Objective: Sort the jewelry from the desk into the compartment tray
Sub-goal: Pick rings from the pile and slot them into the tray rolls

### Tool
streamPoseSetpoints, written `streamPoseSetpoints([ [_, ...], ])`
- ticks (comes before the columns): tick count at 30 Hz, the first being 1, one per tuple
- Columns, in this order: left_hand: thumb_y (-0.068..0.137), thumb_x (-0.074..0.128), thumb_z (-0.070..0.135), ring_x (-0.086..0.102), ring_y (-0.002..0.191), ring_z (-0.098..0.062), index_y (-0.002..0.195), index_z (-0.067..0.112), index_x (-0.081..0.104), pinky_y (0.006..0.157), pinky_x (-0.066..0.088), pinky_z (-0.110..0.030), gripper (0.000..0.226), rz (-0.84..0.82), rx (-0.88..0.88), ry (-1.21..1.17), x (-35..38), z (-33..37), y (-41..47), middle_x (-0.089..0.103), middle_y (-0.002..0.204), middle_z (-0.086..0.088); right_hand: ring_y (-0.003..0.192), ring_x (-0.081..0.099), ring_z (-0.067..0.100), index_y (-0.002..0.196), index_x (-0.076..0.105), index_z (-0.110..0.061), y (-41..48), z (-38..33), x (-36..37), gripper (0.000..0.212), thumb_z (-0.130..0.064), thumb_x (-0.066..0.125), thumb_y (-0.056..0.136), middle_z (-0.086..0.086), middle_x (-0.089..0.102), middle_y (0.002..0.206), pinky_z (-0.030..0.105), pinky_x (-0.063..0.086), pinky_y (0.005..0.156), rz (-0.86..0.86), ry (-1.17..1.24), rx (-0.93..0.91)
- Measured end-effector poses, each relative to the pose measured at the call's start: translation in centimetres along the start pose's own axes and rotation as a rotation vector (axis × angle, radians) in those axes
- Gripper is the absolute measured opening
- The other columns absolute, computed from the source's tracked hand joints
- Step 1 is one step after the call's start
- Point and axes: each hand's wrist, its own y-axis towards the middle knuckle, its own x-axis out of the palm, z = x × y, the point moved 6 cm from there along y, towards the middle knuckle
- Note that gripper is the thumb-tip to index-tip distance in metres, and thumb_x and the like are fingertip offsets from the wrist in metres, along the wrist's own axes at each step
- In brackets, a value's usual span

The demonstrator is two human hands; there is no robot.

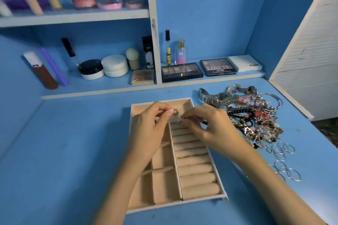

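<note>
In the head view, your left hand [151, 126] pinches a small silver ring [175, 112] between thumb and fingertips. It holds the ring above the far end of the compartment tray [162, 188]. Your right hand [210, 126] is just beside it, its fingers curled and clamped on a second silver piece [181, 122], too small to tell its kind. The two pieces sit close together but apart, over the top of the padded ring rolls [197, 179] that fill the tray's right column. Whether either piece touches the rolls you cannot tell. The open square compartments of the left column lie partly under your left wrist.

To the right of the tray, near your right hand, lies the jewelry pile [256, 117], a tangle of chains, beads and bracelets. A metal watch [210, 99] lies at its near-left edge. Thin silver hoops [285, 168] lie scattered on the pile's near side, apart from the tray.

Everything rests on a blue desk [64, 151]. Along its back runs a low ledge holding two eyeshadow palettes [182, 72], a perfume bottle [180, 53], a white box [245, 63] and round jars [91, 69]. A higher shelf [73, 17] carries blurred cosmetics. A white louvred panel [311, 56] stands at the far right.
</note>
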Motion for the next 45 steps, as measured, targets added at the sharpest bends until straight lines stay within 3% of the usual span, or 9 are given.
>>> streamPoseSetpoints([
  [7,0.088,0.058,0.017,0.058,0.083,0.005,0.083,0.025,0.061,0.07,0.043,-0.009,0.01,0.019,-0.027,0.0,-0.3,-0.4,0.0,0.063,0.08,0.022,0.069,0.045,0.009,0.079,0.07,-0.009,0.2,-0.7,1.4,0.007,-0.01,0.064,0.075,-0.002,0.059,0.065,0.024,0.04,0.061,-0.03,-0.088,-0.109],
  [14,0.089,0.058,0.018,0.06,0.081,0.002,0.087,0.017,0.064,0.067,0.041,-0.005,0.007,0.047,-0.049,-0.012,-0.6,-0.7,0.1,0.068,0.083,0.014,0.074,0.049,0.018,0.077,0.071,-0.009,0.1,-0.8,2.5,0.01,-0.011,0.062,0.075,0.001,0.062,0.071,0.042,0.048,0.058,-0.069,-0.199,-0.137],
  [19,0.089,0.057,0.018,0.06,0.081,0.001,0.086,0.019,0.064,0.066,0.041,-0.005,0.007,0.04,-0.059,-0.023,-0.5,-0.7,0.1,0.069,0.084,0.013,0.075,0.049,0.019,0.075,0.072,-0.011,0.1,-1.1,2.6,0.008,-0.015,0.064,0.076,0.0,0.058,0.07,0.041,0.046,0.056,-0.041,-0.252,-0.172],
  [23,0.089,0.057,0.017,0.061,0.082,0.004,0.084,0.02,0.063,0.066,0.042,-0.005,0.008,0.037,-0.064,-0.044,-0.6,-0.7,0.0,0.068,0.083,0.015,0.076,0.043,0.013,0.081,0.073,-0.021,-0.1,-0.6,2.3,0.019,-0.033,0.058,0.08,-0.005,0.056,0.072,0.032,0.032,0.063,-0.026,-0.329,-0.149],
  [27,0.089,0.056,0.018,0.061,0.081,0.006,0.08,0.027,0.061,0.068,0.043,-0.005,0.014,0.033,-0.067,-0.062,-0.8,-0.5,-0.1,0.068,0.081,0.017,0.082,0.053,0.015,0.098,0.07,-0.028,0.0,0.6,-0.4,0.026,-0.043,0.053,0.085,-0.006,0.062,0.082,0.034,0.043,0.073,0.054,0.007,0.075],
  [30,0.088,0.058,0.02,0.061,0.079,0.006,0.082,0.027,0.062,0.068,0.044,-0.007,0.011,0.014,-0.082,-0.072,-0.6,-0.3,-0.2,0.068,0.081,0.018,0.079,0.061,0.011,0.092,0.072,-0.022,-0.3,2.5,-3.1,0.015,-0.027,0.058,0.09,-0.005,0.069,0.083,0.021,0.048,0.069,0.262,0.339,0.303],
  [32,0.087,0.058,0.025,0.059,0.08,0.005,0.084,0.03,0.063,0.067,0.044,-0.008,0.007,-0.034,-0.076,-0.031,-0.1,0.1,-0.3,0.067,0.083,0.019,0.07,0.058,0.002,0.089,0.072,-0.018,-0.6,3.4,-3.9,0.016,-0.02,0.056,0.091,-0.009,0.066,0.073,0.01,0.043,0.064,0.34,0.439,0.391],
  [39,0.089,0.052,0.037,0.05,0.084,0.002,0.097,0.032,0.064,0.068,0.037,-0.007,0.015,-0.199,0.061,0.332,1.7,2.1,-0.6,0.052,0.09,0.016,0.065,0.053,0.002,0.087,0.072,-0.013,-0.7,3.8,-3.9,0.016,-0.02,0.057,0.09,-0.002,0.061,0.069,0.01,0.041,0.061,0.34,0.469,0.439],
  [45,0.085,0.059,0.032,0.052,0.086,-0.012,0.092,0.025,0.071,0.073,0.045,-0.026,0.016,-0.132,0.258,0.499,2.3,3.0,-0.8,0.064,0.088,0.004,0.064,0.054,0.001,0.089,0.071,-0.009,-0.8,3.7,-3.8,0.018,-0.022,0.059,0.089,-0.002,0.061,0.069,0.01,0.04,0.06,0.339,0.449,0.428],
])
